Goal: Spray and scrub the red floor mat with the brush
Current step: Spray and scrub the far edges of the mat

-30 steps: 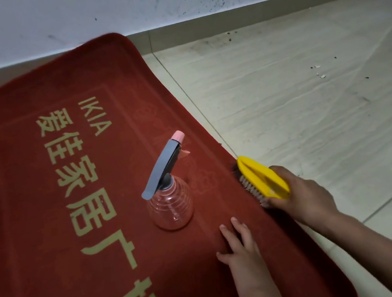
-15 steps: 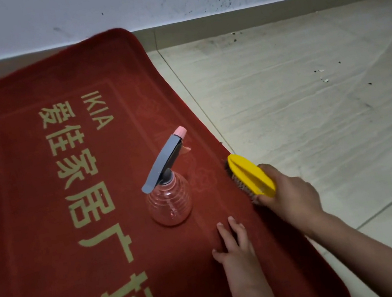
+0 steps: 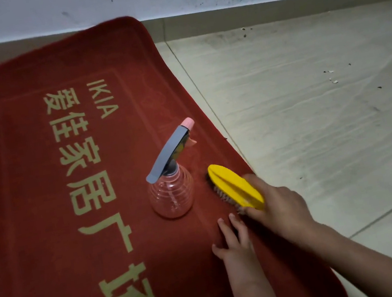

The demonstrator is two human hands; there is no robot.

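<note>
Lying slantwise at the mat (image 3: 29, 204) edge, the brush (image 3: 233, 188) is gripped in the right hand (image 3: 279, 208). The mat is pressed by the flat left hand (image 3: 233, 245) beside it.

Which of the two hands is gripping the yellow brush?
The right hand grips the yellow brush, its bristles on the red mat; the left hand only rests flat on the mat, fingers straight, holding nothing.
</note>
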